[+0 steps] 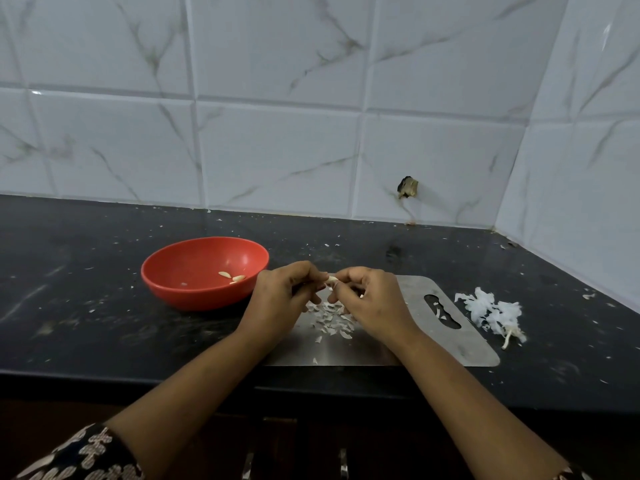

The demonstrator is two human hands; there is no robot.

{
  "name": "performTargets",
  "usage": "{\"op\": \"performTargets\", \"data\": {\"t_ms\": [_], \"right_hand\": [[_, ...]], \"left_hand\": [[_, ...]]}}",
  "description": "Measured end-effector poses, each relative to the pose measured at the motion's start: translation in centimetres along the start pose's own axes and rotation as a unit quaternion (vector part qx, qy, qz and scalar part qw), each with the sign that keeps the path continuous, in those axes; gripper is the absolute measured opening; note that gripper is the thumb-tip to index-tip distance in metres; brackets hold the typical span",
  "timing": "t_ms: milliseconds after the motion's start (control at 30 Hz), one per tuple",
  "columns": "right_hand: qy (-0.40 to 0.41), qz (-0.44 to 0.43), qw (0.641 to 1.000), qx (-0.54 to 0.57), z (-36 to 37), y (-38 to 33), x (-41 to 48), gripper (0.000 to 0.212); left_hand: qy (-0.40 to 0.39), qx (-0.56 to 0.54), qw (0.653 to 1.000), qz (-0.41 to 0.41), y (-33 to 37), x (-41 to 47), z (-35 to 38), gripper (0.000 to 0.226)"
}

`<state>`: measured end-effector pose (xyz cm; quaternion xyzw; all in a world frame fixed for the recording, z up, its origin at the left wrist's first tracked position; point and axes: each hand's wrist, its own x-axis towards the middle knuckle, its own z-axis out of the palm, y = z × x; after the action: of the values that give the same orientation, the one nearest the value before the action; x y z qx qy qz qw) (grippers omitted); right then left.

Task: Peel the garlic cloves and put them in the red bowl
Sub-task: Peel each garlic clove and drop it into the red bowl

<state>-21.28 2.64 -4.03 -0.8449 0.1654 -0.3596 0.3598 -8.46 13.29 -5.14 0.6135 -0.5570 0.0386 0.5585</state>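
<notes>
red bowl (194,285) at left holds a few peeled cloves. left hand (280,299) and right hand (370,303) both pinch one garlic clove (332,279) above steel board (415,341) (tiny, light, probably slick: hold by its ends).

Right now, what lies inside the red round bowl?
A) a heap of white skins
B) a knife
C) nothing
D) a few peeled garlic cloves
D: a few pale peeled garlic cloves lie on the floor of the red round bowl.
</notes>
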Motion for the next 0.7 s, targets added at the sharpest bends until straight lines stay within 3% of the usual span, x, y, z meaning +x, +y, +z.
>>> {"op": "performTargets", "data": {"t_ms": [200, 433, 700], "right_hand": [[0.003, -0.008, 1.0, -0.023, 0.03, 0.03, -0.05, 0.017], [-0.032, 0.018, 0.998, 0.051, 0.04, -0.13, -0.03, 0.012], [0.023, -0.004, 0.995, 0.097, -0.2, -0.04, 0.25, 0.012]], "left_hand": [[0.021, -0.017, 0.999, -0.033, 0.39, 0.09, -0.2, 0.031], [0.022, -0.01, 1.0, -0.009, 0.16, 0.1, -0.21, 0.033], [0.0, -0.142, 0.988, -0.065, 0.49, 0.32, -0.07, 0.03]]}}
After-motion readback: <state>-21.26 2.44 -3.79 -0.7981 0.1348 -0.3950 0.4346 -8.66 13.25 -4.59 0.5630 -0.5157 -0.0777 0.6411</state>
